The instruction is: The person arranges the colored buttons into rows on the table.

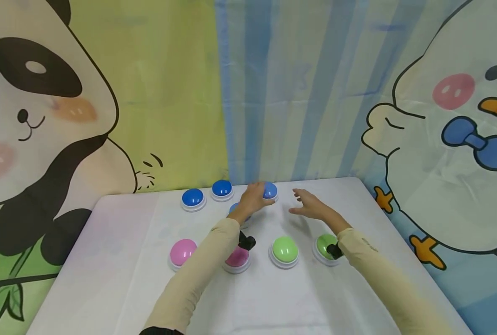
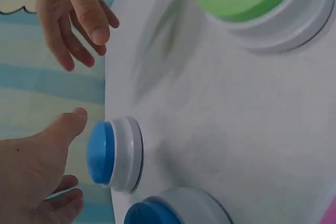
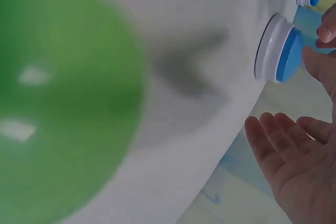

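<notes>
A blue dome button (image 1: 270,191) on a white base stands at the back of the white table, between my two hands. My left hand (image 1: 252,201) hovers just left of it, thumb extended towards it. Nothing is in its grasp. Over to the right, my right hand (image 1: 311,205) hangs above the table with its fingers spread and nothing held. In the left wrist view the button (image 2: 101,153) sits close beside the left thumb. The right wrist view shows the palm of the right hand (image 3: 302,166) apart from the button (image 3: 290,55). Another blue button (image 1: 234,208) is partly hidden behind the left hand.
Two more blue buttons, one nearer (image 1: 192,197) and one farther back (image 1: 221,188), stand at the back left. Nearer are a pink button (image 1: 183,251), another pink button (image 1: 237,258) partly behind the left sleeve, and two green buttons, left (image 1: 285,250) and right (image 1: 324,244).
</notes>
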The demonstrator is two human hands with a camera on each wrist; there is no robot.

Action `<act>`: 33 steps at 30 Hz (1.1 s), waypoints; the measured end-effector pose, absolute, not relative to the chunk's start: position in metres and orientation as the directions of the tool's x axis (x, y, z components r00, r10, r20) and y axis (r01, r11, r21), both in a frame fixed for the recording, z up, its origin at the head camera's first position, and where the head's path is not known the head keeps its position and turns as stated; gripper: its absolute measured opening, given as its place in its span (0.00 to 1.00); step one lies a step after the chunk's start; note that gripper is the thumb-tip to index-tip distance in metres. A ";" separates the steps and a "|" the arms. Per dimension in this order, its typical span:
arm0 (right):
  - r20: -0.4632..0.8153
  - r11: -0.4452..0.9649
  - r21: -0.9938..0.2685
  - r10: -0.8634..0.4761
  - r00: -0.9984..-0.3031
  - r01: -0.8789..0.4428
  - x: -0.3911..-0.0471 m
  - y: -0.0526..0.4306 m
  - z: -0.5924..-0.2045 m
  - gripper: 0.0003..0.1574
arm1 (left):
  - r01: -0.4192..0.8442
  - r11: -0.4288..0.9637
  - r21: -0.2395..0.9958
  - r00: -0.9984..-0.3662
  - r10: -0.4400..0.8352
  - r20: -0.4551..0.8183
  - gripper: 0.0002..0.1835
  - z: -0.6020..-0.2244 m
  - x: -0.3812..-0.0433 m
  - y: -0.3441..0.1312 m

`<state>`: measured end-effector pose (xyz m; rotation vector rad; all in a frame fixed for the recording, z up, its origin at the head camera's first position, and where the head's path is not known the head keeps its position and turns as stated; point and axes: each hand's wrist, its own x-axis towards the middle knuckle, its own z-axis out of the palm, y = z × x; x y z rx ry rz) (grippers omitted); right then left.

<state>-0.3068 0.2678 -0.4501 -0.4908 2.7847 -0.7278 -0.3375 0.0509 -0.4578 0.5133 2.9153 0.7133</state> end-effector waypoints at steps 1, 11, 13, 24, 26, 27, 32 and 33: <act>-0.130 0.829 -0.499 -0.359 -0.924 -0.252 -0.314 0.261 -0.453 0.48 | 0.281 0.832 0.479 -0.943 0.331 -0.021 0.41 -0.459 -0.343 0.047; -0.201 0.837 -0.548 -0.114 -0.973 0.016 -0.350 0.221 -0.479 0.47 | 0.167 0.822 0.544 -0.957 0.267 -0.109 0.42 -0.468 -0.362 0.040; -0.195 0.834 -0.551 -0.103 -0.975 0.023 -0.350 0.217 -0.481 0.47 | 0.165 0.823 0.543 -0.959 0.263 -0.108 0.41 -0.468 -0.362 0.042; -0.199 0.826 -0.563 -0.108 -0.974 0.023 -0.355 0.200 -0.480 0.48 | 0.207 0.807 0.554 -0.956 0.287 -0.061 0.35 -0.479 -0.363 0.045; -0.199 0.824 -0.567 -0.113 -0.973 0.020 -0.356 0.198 -0.481 0.47 | 0.209 0.792 0.573 -0.955 0.291 -0.054 0.35 -0.482 -0.363 0.045; -0.196 0.825 -0.564 -0.119 -0.973 0.013 -0.357 0.198 -0.482 0.47 | 0.216 0.785 0.580 -0.953 0.298 -0.047 0.35 -0.483 -0.363 0.046; -0.178 0.818 -0.575 -0.126 -0.976 -0.001 -0.361 0.192 -0.486 0.44 | 0.275 0.779 0.564 -0.946 0.325 0.012 0.36 -0.486 -0.368 0.047; -0.171 0.821 -0.571 -0.125 -0.977 -0.005 -0.362 0.191 -0.486 0.43 | 0.285 0.779 0.558 -0.944 0.328 0.025 0.36 -0.487 -0.370 0.048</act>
